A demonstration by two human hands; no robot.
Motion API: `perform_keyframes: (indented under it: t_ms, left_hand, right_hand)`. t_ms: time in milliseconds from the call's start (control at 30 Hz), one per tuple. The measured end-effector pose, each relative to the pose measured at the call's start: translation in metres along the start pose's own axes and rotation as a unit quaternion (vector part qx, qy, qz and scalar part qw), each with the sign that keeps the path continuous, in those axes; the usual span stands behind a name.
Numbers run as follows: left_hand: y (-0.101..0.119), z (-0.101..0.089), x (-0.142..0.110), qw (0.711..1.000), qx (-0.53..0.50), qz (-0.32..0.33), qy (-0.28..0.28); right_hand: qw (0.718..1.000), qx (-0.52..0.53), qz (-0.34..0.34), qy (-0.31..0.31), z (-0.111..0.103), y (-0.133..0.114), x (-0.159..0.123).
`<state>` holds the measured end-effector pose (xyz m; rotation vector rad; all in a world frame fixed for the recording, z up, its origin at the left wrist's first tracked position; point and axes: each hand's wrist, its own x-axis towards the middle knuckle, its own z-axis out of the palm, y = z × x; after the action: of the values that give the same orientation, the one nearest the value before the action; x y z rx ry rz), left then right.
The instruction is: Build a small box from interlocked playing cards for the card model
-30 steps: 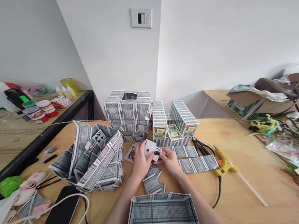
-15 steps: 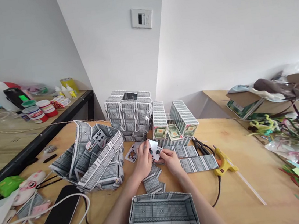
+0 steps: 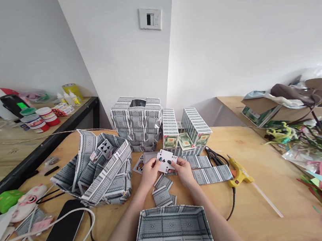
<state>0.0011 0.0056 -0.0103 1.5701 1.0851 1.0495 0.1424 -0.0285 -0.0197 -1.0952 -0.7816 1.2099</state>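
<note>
We see two hands at the centre of a wooden table (image 3: 264, 170), holding overlapping playing cards (image 3: 164, 158) between them, above the table. Half a second ago the front card tilts away; now its ace face turns squarely to us, and only the two's corner shows at the right. We judge that the pair is being brought into line. The left hand's (image 3: 150, 170) fingers pinch the left edge; the right hand's (image 3: 183, 170) grip the right side, thumb in front. How many cards lie behind, we can't quite tell. Face-down cards (image 3: 162, 197) lie nearer us.
</note>
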Motion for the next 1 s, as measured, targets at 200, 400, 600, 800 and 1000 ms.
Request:
perform_keyframes:
  t_ms: [200,400,600,800,1000]
  left_hand:
    - [0.006,-0.004,0.002,0.998,-0.045,-0.033,0.005]
    - [0.006,-0.005,0.003,0.996,-0.067,-0.061,0.011]
    - [0.003,-0.004,0.004,0.989,-0.120,-0.074,0.044]
    - [-0.001,-0.005,0.005,0.993,-0.076,-0.067,0.053]
    - [-0.004,-0.007,0.005,0.994,-0.071,-0.065,0.049]
  right_hand:
    - [1.000,-0.022,-0.016,0.012,0.003,-0.005,-0.003]
    - [0.996,-0.077,-0.021,0.030,0.004,-0.007,-0.003]
    - [0.997,-0.077,-0.022,0.024,0.004,-0.006,-0.003]
    - [0.997,-0.079,-0.016,0.020,0.003,-0.005,-0.003]
    - [0.996,-0.077,-0.022,0.035,0.004,-0.006,-0.004]
